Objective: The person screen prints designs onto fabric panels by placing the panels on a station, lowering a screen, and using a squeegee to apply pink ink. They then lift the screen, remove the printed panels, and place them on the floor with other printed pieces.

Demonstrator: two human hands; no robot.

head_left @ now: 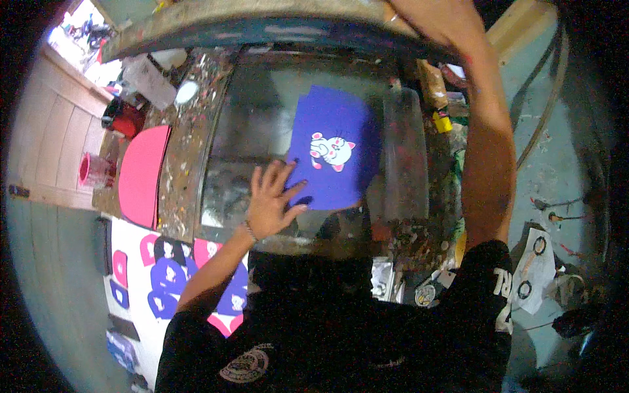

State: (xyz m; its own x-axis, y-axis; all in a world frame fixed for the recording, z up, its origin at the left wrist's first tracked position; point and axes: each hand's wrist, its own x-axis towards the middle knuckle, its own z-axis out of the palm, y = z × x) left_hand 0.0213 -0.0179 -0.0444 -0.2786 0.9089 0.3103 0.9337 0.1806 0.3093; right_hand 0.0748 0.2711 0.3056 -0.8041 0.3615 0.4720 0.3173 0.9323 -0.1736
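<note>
A purple sheet (334,111) lies on the dark glassy board (262,98) in front of me, printed with a white and pink cartoon cat (332,151) turned sideways. My left hand (270,200) is open, fingers spread, with its fingertips at the sheet's left edge. Raised at the far side is a paint-stained wooden frame (275,26), its long bar crossing the top of the view. My right hand (439,23) reaches up and grips that bar near its right end; part of the hand is cut off by the picture's edge.
Pink curved sheets (144,177) are stacked left of the board. Beyond them stand a red container (123,116) and a pink cup (96,170). Printed purple, pink and black pieces lie on a white surface (134,229) at lower left. A yellow-capped bottle (442,121) is at the right.
</note>
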